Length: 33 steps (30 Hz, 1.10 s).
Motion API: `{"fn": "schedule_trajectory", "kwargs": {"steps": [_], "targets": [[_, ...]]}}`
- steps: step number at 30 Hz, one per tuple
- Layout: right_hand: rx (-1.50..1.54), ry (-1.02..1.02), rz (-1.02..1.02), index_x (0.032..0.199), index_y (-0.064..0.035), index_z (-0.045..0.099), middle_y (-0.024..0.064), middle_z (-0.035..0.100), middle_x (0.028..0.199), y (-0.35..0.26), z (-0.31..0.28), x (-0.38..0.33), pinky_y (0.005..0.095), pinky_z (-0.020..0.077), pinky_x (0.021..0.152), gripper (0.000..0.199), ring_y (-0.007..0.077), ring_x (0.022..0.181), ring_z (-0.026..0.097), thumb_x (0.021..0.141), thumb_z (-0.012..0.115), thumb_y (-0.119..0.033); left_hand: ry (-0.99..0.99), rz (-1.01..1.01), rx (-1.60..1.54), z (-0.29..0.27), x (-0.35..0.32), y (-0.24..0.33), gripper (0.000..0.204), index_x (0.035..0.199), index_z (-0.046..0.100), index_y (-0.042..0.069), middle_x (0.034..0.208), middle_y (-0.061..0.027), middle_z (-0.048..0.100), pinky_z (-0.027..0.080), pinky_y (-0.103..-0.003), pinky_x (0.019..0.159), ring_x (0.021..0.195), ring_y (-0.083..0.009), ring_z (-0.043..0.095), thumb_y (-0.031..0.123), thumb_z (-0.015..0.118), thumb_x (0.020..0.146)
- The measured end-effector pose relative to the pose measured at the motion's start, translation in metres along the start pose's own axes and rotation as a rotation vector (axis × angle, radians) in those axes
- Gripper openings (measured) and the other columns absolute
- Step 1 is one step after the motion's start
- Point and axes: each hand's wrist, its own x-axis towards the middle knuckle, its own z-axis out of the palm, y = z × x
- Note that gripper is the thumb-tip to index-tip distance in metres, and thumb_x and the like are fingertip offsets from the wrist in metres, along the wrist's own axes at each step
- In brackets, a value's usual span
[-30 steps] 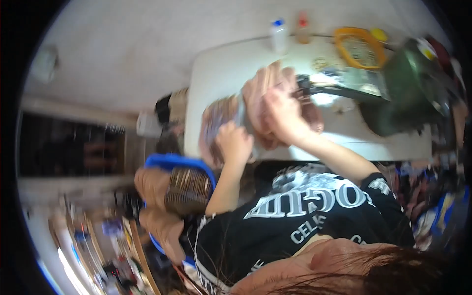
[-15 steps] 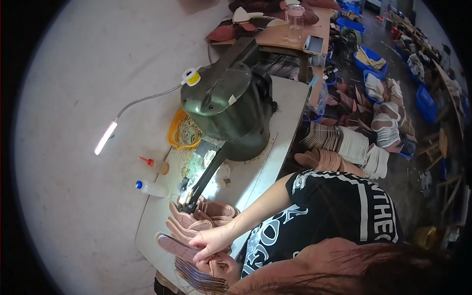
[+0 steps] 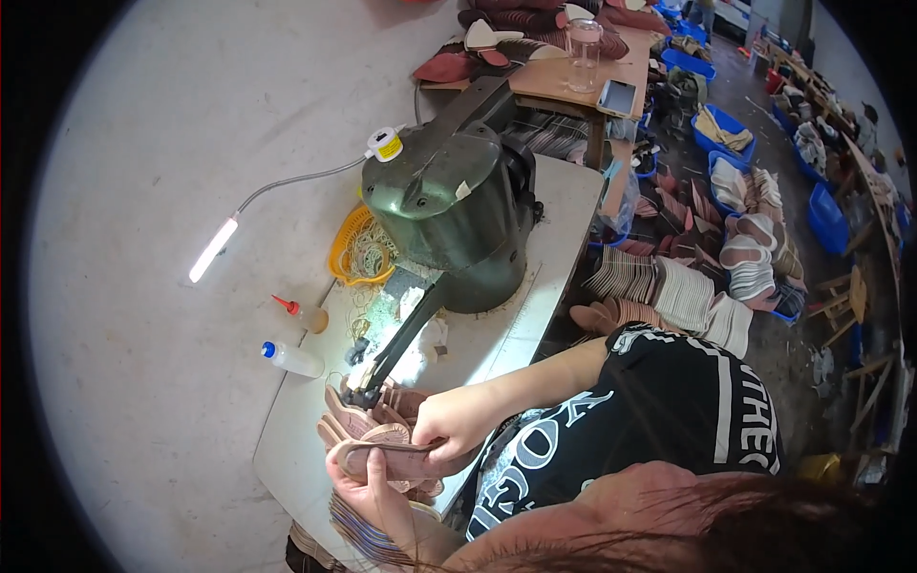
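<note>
Both of my hands hold one flat pinkish-brown sole piece [image 3: 394, 458] at the near end of a white worktable [image 3: 287, 449]. My right hand [image 3: 449, 425] pinches its upper edge; my left hand [image 3: 368, 489] supports it from below. Right behind it lies a fanned pile of similar sole pieces [image 3: 358, 413], beside the black arm tip [image 3: 368, 387] of a dark green machine [image 3: 449, 220]. More striped pieces [image 3: 363, 530] sit under my left wrist.
A gooseneck strip lamp [image 3: 212, 250], a yellow basket [image 3: 351, 253], a red-tipped bottle [image 3: 304, 313] and a blue-capped bottle [image 3: 291, 359] stand along the table's far side. Stacks of soles [image 3: 678, 291] and blue bins [image 3: 726, 129] cover the floor at right. A wooden table [image 3: 573, 72] stands behind.
The view has swung and steadied over the table. My left hand has come up under the sole piece, which my right hand now grips instead of resting on the pile.
</note>
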Motion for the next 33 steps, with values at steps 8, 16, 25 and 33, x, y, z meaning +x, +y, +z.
{"fn": "schedule_trajectory", "kwargs": {"steps": [8, 16, 25, 33], "targets": [[-0.037, -0.263, 0.02, 0.076, 0.0048, 0.062, 0.0206, 0.061, 0.066, 0.007, -0.002, -0.015, 0.0431, 0.0449, 0.06, 0.026, 0.0358, 0.062, 0.058, 0.079, 0.065, -0.021, 0.021, -0.048, -0.001, -0.034, 0.025, -0.021, 0.029, 0.079, 0.057, 0.003, 0.065, -0.0022, 0.055, 0.035, -0.018, 0.048, 0.052, -0.0071, 0.047, 0.026, 0.062, 0.095], [0.365, -0.002, 0.151, 0.097, 0.006, 0.064, 0.0127, 0.068, 0.079, 0.008, 0.004, -0.011, 0.0311, 0.0478, 0.065, 0.025, 0.0151, 0.067, 0.061, 0.09, 0.063, -0.018, 0.05, -0.008, -0.256, 0.025, -0.009, -0.045, 0.045, 0.113, 0.053, 0.001, 0.095, -0.0077, 0.062, 0.052, -0.028, 0.074, 0.086, -0.0144, 0.061, 0.041, 0.058, 0.094], [1.235, -0.094, 0.386, 0.108, -0.0021, 0.065, 0.0054, 0.069, 0.092, 0.05, 0.017, -0.018, 0.0283, 0.0557, 0.07, 0.026, 0.0131, 0.08, 0.067, 0.093, 0.063, -0.023, -0.057, -0.181, -0.369, 0.009, -0.001, -0.062, 0.043, 0.114, 0.054, -0.001, 0.098, -0.0072, 0.064, 0.049, -0.024, 0.072, 0.082, -0.0124, 0.061, 0.031, 0.068, 0.09], [0.909, -0.392, 0.375, 0.1, 0.0041, 0.069, 0.0083, 0.068, 0.085, 0.046, -0.022, -0.012, 0.0308, 0.0592, 0.068, 0.024, 0.0139, 0.076, 0.065, 0.09, 0.067, -0.018, -0.034, -0.125, -0.101, 0.036, 0.002, -0.041, 0.034, 0.117, 0.057, -0.004, 0.103, -0.0077, 0.066, 0.05, -0.026, 0.078, 0.088, -0.0155, 0.063, 0.012, 0.067, 0.089]]}}
